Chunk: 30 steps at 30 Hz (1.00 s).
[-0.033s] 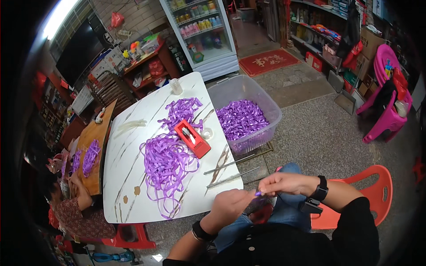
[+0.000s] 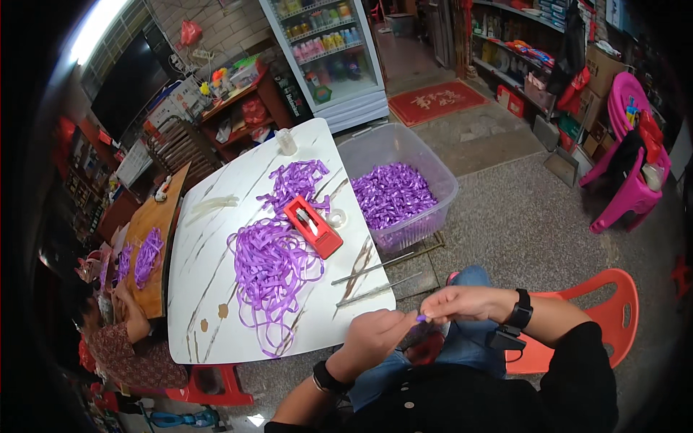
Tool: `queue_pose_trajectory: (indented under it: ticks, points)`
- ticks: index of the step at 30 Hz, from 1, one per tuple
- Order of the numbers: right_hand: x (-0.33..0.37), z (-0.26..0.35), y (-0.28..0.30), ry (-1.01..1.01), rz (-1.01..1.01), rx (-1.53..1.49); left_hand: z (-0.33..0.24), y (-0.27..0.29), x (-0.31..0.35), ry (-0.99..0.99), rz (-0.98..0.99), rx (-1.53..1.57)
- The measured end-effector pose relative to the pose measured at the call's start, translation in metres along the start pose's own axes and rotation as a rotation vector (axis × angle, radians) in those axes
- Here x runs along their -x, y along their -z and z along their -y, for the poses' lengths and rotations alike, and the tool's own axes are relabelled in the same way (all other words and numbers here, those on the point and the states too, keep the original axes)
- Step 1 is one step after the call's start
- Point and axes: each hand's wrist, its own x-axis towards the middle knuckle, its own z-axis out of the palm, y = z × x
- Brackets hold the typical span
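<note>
Purple ribbon (image 2: 421, 317), a tiny piece of it, sits pinched at the fingertips of our right hand (image 2: 462, 303), just off the near edge of the white table (image 2: 209, 289) and above our lap. Our right forearm comes in from the right, bent at the elbow, a black watch (image 2: 518, 316) on the wrist, the fingers drawn together into a fine pinch around the ribbon's end. Our left hand (image 2: 379, 335) rises from below with a dark band on its wrist, fingers curled in a loose fist just beside the right fingertips; we cannot tell whether it grips the ribbon as well. On the table lie a loose heap of purple ribbon (image 2: 271, 263), a red tape dispenser (image 2: 312, 225) touching that heap, and two thin metal rods (image 2: 379, 278) near the table's corner. Beyond the table stands a clear plastic bin (image 2: 433, 162) filled with cut purple pieces.
</note>
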Motion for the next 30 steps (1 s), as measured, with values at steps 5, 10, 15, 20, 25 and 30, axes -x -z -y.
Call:
queue_pose_trajectory:
  ticks: [5,10,15,20,25,30]
  points:
    - [0.012,0.007,-0.028,0.406,-0.453,0.628,0.004,-0.001,0.002,0.513,0.089,0.463]
    - [0.015,0.014,-0.032,0.904,-0.617,1.392,0.007,-0.005,0.001,0.919,0.101,1.127]
    - [0.016,0.018,-0.036,1.06,-0.67,1.628,0.01,-0.01,0.003,1.02,0.13,1.409]
    - [0.017,0.022,-0.04,1.017,-0.622,1.652,0.009,-0.01,0.005,0.898,0.192,1.151]
    - [0.017,0.013,-0.021,0.526,-0.383,1.094,0.002,-0.002,-0.004,0.198,0.146,0.257]
    - [0.01,-0.018,0.011,-0.148,-0.031,-0.076,-0.015,0.007,-0.01,-0.191,0.215,-0.186]
